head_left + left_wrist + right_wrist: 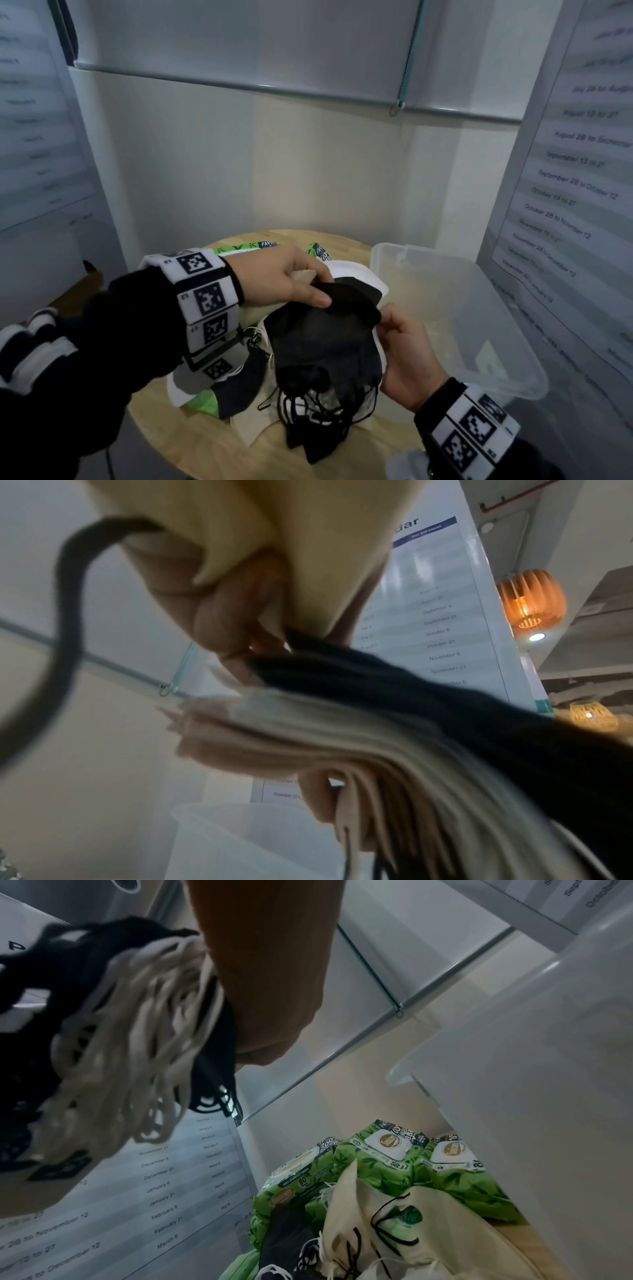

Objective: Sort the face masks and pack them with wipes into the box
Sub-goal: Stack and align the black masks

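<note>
Crowded table, open box at right

The box [455, 308] stands lidless at the table's [191, 442] right edge, its mouth open from above and little showing inside. Both hands [281, 277] [407, 359] hold a mask stack [325, 346] over the middle. Loose masks [236, 387] and wipes packs [383, 1161] fill the centre and far side. Poster walls [565, 192] close in on both sides.
</note>
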Motion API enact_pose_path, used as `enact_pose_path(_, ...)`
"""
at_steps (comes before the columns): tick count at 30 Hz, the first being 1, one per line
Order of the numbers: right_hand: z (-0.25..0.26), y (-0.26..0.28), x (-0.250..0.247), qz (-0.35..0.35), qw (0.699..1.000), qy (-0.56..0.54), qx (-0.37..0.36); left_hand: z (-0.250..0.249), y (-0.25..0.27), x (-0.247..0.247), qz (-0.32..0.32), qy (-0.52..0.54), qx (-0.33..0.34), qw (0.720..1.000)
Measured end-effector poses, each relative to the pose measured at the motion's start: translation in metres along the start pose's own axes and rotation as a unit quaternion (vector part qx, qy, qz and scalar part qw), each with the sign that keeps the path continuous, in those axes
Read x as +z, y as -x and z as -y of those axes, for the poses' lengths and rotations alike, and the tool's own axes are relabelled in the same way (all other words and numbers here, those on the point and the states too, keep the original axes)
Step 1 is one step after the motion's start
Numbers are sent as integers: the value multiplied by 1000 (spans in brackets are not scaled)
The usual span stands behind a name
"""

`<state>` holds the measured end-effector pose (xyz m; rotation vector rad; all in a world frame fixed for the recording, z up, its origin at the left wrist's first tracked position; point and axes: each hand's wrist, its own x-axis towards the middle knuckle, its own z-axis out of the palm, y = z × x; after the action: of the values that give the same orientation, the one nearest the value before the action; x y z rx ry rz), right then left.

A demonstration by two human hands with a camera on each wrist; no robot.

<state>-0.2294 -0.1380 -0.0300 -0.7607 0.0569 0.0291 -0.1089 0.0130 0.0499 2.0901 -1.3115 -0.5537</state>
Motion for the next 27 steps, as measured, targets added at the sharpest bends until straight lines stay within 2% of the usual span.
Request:
enact_pose_path(2,0,2,1,-9,1000,2,4,-3,0,-2,16,-30,-18,999)
enact_pose_path(7,-2,0,0,-34,999,13,9,-5,-2,10,-62,-80,-20,995)
enact_pose_path(11,-1,0,3,-46,999,15,16,0,2,15,-89,-85,-29,992)
enact_pose_path(18,3,-3,14,-61,998,29,-1,4,7,20,-149,-120,37,981)
enact_pose_path(22,1,-3,17,-62,998,32,-6,2,11,25,-186,-106,72,974)
enact_pose_path(27,1,-3,23,-49,998,23,-18,-1,14,26,-230,-73,58,969)
